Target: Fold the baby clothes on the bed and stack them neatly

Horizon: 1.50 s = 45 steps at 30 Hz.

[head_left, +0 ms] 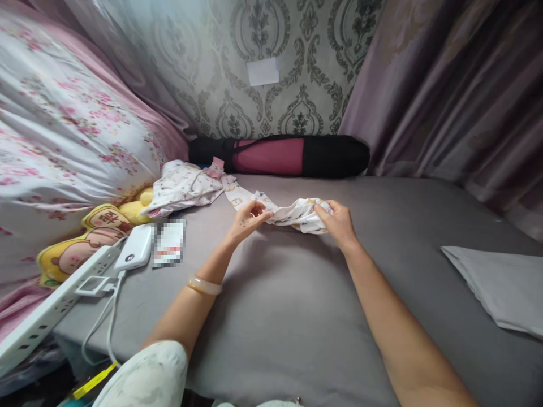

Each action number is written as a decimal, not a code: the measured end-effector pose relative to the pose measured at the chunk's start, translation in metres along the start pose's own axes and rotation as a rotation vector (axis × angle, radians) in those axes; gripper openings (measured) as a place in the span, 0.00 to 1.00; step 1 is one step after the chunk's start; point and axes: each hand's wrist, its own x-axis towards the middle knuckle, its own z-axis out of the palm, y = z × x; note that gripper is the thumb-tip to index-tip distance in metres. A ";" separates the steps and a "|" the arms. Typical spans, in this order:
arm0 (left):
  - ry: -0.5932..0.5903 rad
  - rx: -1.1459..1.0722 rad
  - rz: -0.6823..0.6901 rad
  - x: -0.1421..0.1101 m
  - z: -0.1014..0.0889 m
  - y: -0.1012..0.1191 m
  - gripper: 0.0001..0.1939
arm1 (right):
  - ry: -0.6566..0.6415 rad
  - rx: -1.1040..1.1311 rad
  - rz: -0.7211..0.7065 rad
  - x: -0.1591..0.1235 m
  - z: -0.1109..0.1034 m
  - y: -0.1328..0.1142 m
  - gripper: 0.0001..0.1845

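A white garment (297, 215) with a small coloured print is bunched between my two hands, lifted a little off the grey bed sheet (275, 316). My left hand (250, 217), thumb stretched toward the right, pinches its left end. At the opposite end my right hand (337, 220) grips the cloth with the thumb on top. Part of the garment trails away behind my left hand toward a crumpled pile of printed clothes (186, 186). Its exact kind cannot be made out while it is gathered up.
A black and pink long bag (271, 157) lies along the wall. To the left are a power strip (55, 311), a white power bank (133, 249), cables, a blurred packet (168, 243) and a yellow plush cushion (89, 243). Folded grey cloth (500, 288) lies at right.
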 end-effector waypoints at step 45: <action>-0.054 0.255 0.237 0.030 0.013 0.009 0.06 | -0.192 -0.692 -0.114 0.007 -0.073 -0.008 0.19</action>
